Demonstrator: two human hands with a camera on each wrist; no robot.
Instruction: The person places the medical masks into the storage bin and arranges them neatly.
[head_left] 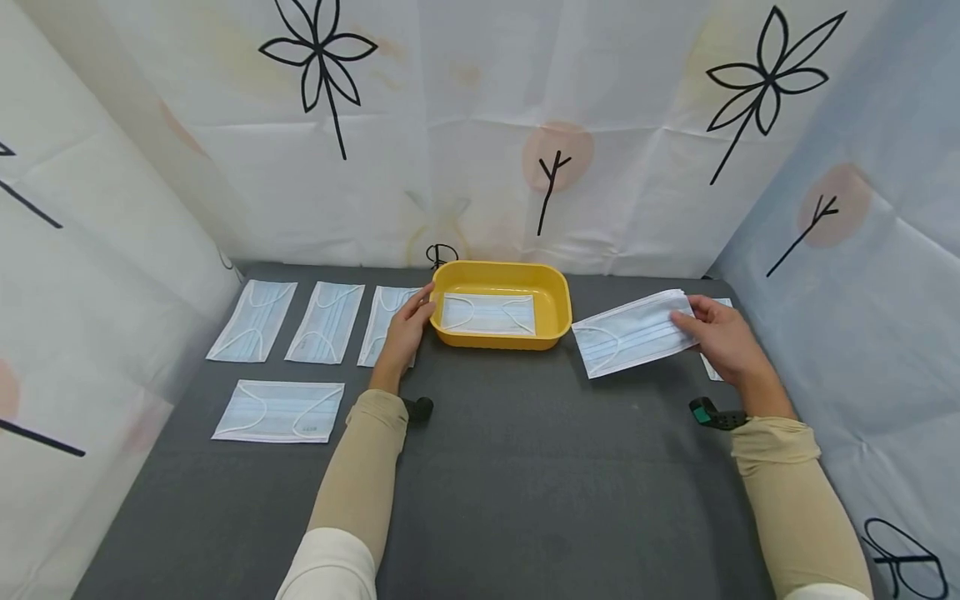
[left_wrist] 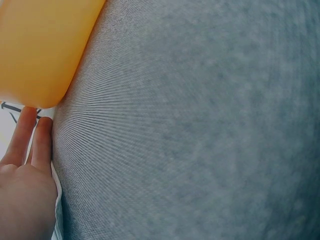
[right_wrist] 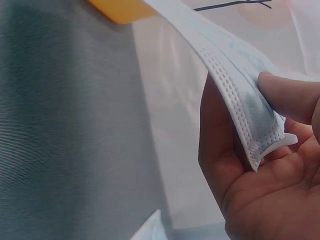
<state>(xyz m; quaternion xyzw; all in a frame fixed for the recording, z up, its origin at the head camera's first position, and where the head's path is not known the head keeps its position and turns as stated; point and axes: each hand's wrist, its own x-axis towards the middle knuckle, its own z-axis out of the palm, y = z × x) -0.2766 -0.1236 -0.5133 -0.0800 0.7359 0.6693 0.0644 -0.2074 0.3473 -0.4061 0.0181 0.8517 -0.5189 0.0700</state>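
Observation:
My right hand [head_left: 720, 337] pinches the right end of a pale blue pleated face mask [head_left: 633, 331], thumb on top and fingers beneath. In the right wrist view the mask [right_wrist: 250, 95] is tilted, its stitched edge towards the camera. The mask's far end comes close to the right side of a yellow plastic tray [head_left: 552, 304]. Another face mask [head_left: 489, 314] lies flat inside that tray, ear loops up. At the tray's left end rests my left hand [head_left: 407, 329]; in the left wrist view its fingers [left_wrist: 21, 135] are straight against the tray's outer wall [left_wrist: 45, 55].
Several face masks lie at the left: one [head_left: 252, 322], a second [head_left: 325, 322], a third [head_left: 375, 329] partly behind my left hand, and one crosswise [head_left: 278, 412] nearer me. Another mask [head_left: 711, 367] shows behind my right hand. Printed fabric walls [head_left: 480, 167] enclose the grey table [head_left: 555, 500].

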